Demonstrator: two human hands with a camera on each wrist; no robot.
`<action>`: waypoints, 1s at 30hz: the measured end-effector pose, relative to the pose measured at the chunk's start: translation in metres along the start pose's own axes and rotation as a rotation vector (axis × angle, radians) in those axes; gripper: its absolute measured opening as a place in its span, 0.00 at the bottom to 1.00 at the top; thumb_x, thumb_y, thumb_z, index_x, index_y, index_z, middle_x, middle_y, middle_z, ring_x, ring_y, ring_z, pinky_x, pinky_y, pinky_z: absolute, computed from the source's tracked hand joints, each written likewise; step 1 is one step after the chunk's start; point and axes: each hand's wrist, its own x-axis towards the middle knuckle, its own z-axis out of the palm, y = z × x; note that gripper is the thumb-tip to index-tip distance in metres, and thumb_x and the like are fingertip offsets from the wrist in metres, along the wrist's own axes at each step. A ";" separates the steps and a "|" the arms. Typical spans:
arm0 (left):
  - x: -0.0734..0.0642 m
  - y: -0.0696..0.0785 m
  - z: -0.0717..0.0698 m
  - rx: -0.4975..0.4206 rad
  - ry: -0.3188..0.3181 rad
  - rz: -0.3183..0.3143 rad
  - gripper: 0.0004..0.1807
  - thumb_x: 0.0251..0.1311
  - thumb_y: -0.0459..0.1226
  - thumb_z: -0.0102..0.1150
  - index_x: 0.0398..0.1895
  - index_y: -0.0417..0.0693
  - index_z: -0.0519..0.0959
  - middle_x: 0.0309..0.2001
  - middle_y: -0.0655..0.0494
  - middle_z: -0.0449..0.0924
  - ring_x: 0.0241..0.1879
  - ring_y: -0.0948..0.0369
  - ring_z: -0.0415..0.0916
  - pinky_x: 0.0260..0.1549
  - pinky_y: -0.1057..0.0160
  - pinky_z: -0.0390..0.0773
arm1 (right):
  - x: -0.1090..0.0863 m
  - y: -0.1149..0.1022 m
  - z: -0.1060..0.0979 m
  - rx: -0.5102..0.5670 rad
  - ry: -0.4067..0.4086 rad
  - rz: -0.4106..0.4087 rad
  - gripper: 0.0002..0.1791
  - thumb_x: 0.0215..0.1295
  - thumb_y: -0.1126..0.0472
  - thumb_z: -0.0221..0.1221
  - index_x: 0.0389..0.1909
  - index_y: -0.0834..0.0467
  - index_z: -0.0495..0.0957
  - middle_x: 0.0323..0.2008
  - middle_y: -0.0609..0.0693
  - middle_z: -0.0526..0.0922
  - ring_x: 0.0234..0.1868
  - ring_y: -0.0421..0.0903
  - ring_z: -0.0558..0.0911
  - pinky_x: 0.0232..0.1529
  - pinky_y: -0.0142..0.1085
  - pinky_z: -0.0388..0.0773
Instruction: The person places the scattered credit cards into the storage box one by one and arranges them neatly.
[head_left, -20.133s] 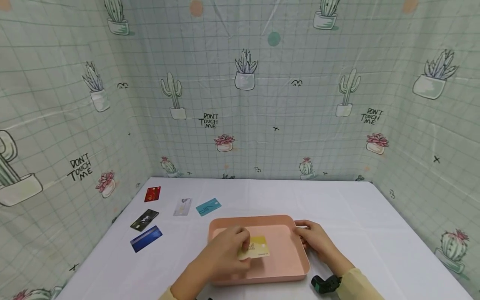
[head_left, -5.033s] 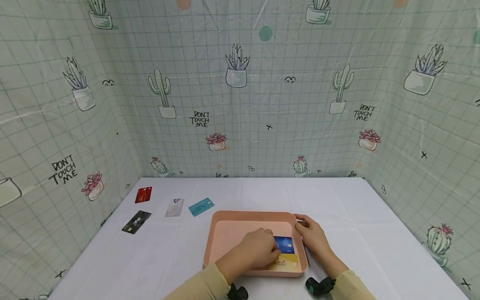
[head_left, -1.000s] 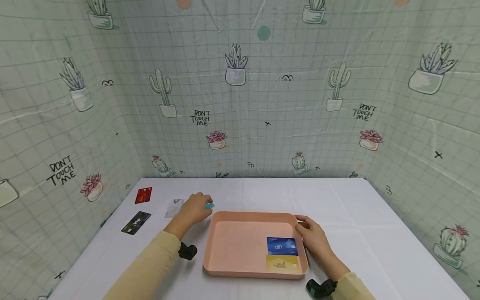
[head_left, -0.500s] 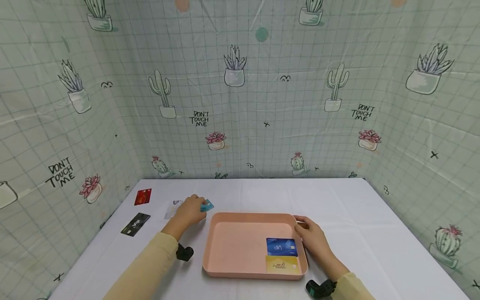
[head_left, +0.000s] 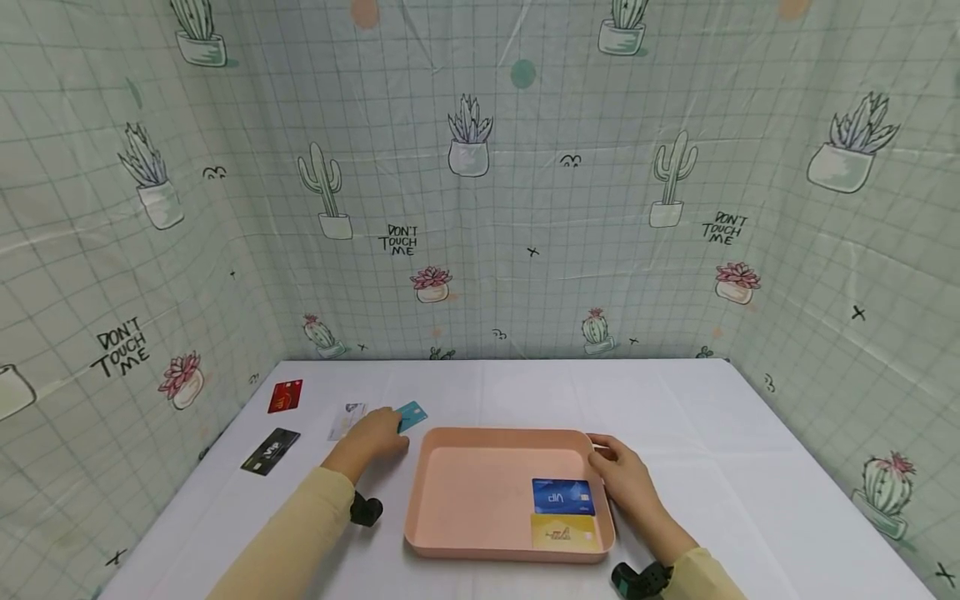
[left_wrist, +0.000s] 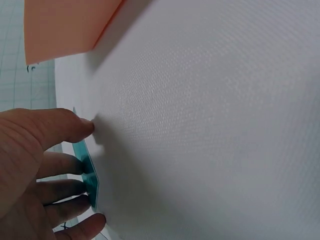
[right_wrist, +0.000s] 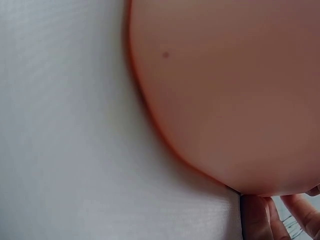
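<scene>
grey-green grid cloth [head_left: 510,217] printed with potted cacti backs a white-covered table [head_left: 675,400]. leftmost lie a black vip card [head_left: 271,451], a red card [head_left: 285,396] and a pale card [head_left: 348,417] partly hidden by the left hand [head_left: 369,437]. that hand's fingers touch the teal card [head_left: 414,415], thumb standing apart, so nothing looks pinched; being thin, the card may skid instead of lifting. it is a faintly glossy rectangle, slanted, beyond the back left corner of the pink tray [head_left: 465,500]. inside the tray, a blue vip card [head_left: 563,497], lettering upside down, sits just behind a gold card [head_left: 564,532]; a jolt from the right hand [head_left: 628,475] might knock the pair askew. that hand touches the tray's right wall; whether it pinches it, i cannot tell.
</scene>
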 end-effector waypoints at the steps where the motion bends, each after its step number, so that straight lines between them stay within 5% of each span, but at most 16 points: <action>1: 0.001 0.000 0.000 0.005 0.002 0.000 0.27 0.61 0.37 0.61 0.60 0.27 0.77 0.63 0.30 0.76 0.64 0.37 0.74 0.66 0.41 0.71 | 0.000 0.000 0.000 -0.001 0.000 0.000 0.26 0.75 0.59 0.52 0.70 0.63 0.71 0.59 0.68 0.79 0.52 0.56 0.80 0.45 0.40 0.81; 9: 0.005 0.000 -0.001 0.012 0.049 -0.010 0.22 0.60 0.35 0.65 0.54 0.29 0.81 0.49 0.37 0.80 0.48 0.47 0.77 0.57 0.44 0.76 | 0.003 0.001 -0.001 -0.005 -0.005 0.003 0.26 0.75 0.59 0.52 0.70 0.63 0.71 0.59 0.68 0.79 0.53 0.56 0.81 0.46 0.41 0.82; 17: 0.008 -0.002 -0.002 -0.050 0.116 -0.065 0.22 0.58 0.33 0.72 0.54 0.31 0.80 0.50 0.37 0.83 0.53 0.44 0.78 0.59 0.44 0.76 | 0.004 0.000 -0.003 -0.005 -0.006 -0.008 0.26 0.75 0.59 0.52 0.71 0.63 0.71 0.60 0.68 0.79 0.55 0.58 0.81 0.50 0.46 0.82; 23: 0.012 -0.004 -0.005 -0.097 0.095 -0.132 0.28 0.54 0.37 0.73 0.55 0.28 0.78 0.51 0.37 0.83 0.49 0.47 0.78 0.56 0.46 0.78 | 0.004 0.000 -0.003 -0.013 -0.006 -0.010 0.26 0.75 0.58 0.52 0.71 0.63 0.70 0.61 0.69 0.78 0.56 0.60 0.81 0.52 0.48 0.83; 30: 0.012 -0.005 -0.006 -0.092 0.060 -0.179 0.26 0.51 0.39 0.73 0.48 0.28 0.79 0.40 0.41 0.82 0.38 0.51 0.75 0.47 0.50 0.80 | 0.004 0.001 -0.002 -0.002 -0.011 -0.003 0.26 0.75 0.59 0.52 0.71 0.63 0.70 0.60 0.69 0.78 0.53 0.57 0.81 0.45 0.42 0.82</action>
